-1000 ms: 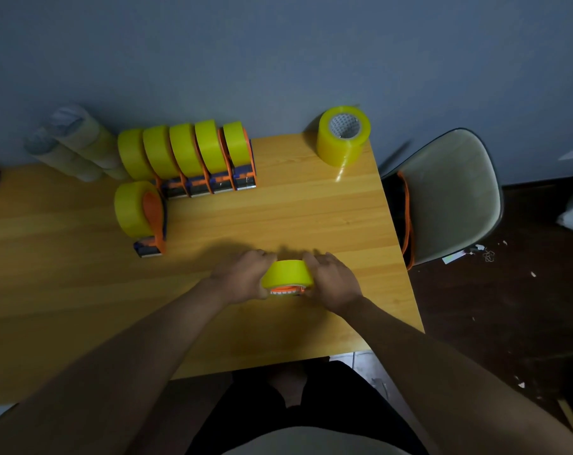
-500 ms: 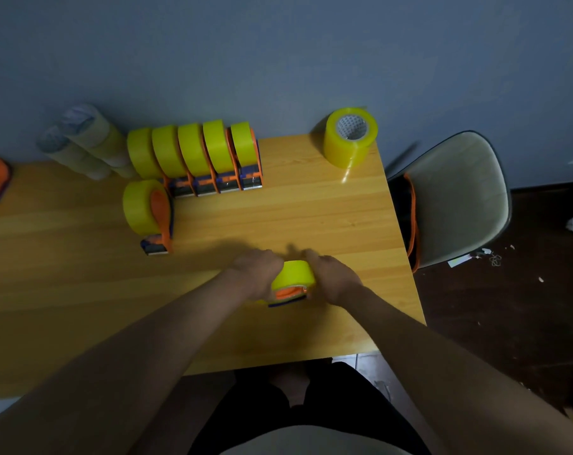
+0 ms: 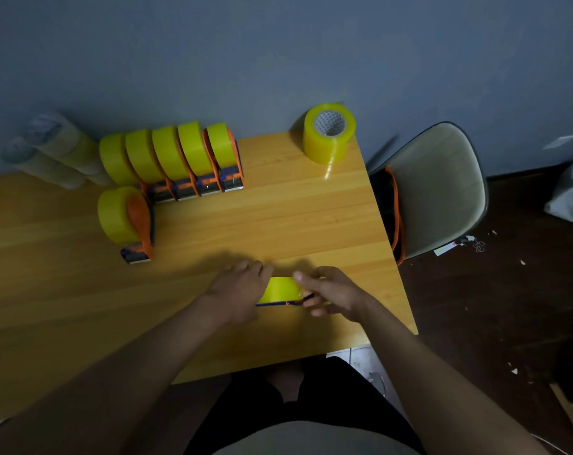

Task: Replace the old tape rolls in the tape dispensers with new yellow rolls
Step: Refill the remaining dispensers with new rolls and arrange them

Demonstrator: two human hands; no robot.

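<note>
An orange-and-blue tape dispenser with a yellow roll (image 3: 280, 289) sits near the table's front right. My left hand (image 3: 240, 292) grips its left side. My right hand (image 3: 331, 295) holds its right end, thumb on the roll's top. Much of the dispenser is hidden by my hands. A row of several dispensers with yellow rolls (image 3: 180, 159) stands at the back. One more loaded dispenser (image 3: 127, 221) stands alone in front of that row. A stack of yellow rolls (image 3: 329, 133) stands at the back right corner.
Clear old tape rolls (image 3: 52, 149) lie at the back left by the wall. The wooden table (image 3: 278, 218) ends at the right beside a grey chair (image 3: 439, 188) with an orange strap. Dark floor with scraps lies on the right.
The dispenser has tilted between my hands. My right hand has shifted to its right end, thumb now on top of the roll. The view has moved slightly.
</note>
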